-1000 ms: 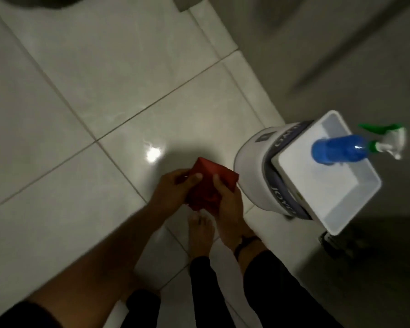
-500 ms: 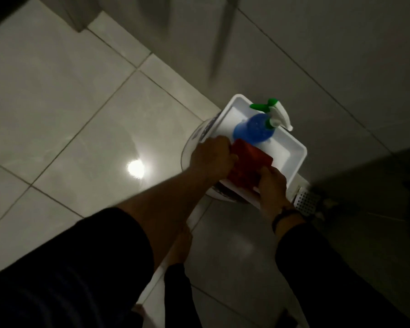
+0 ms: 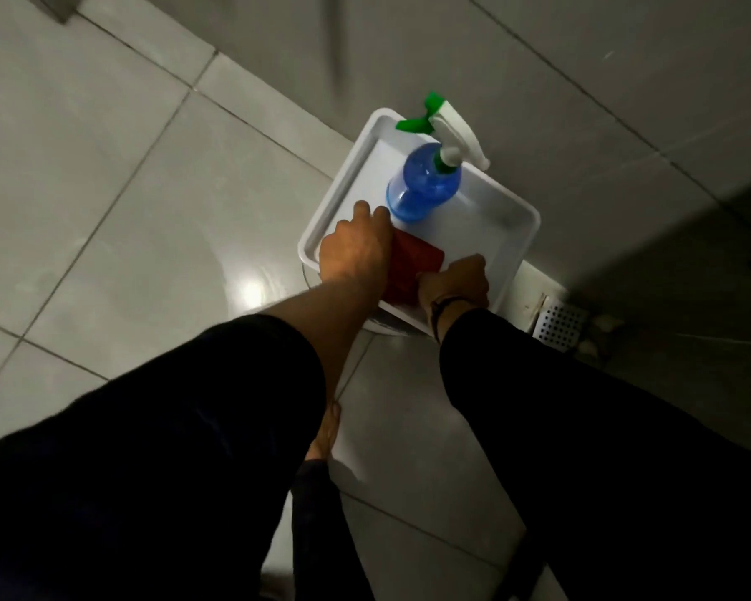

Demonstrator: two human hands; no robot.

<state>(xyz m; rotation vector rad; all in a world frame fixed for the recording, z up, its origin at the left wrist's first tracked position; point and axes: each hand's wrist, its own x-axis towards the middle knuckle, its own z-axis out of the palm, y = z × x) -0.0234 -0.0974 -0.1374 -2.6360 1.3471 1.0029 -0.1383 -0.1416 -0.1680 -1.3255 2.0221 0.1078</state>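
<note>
a: cloth status?
b: red cloth (image 3: 415, 262) lies inside white tray (image 3: 526, 236), just short of spray bottle (image 3: 423, 188).
a: hands?
b: left hand (image 3: 354, 249) grips its left edge, right hand (image 3: 454, 281) its near right corner. both equally near.

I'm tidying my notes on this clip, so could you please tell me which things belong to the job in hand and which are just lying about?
Job in hand: red cloth, between left hand and right hand; white tray under it.
Lying about: blue spray bottle standing in that tray; floor drain.
</note>
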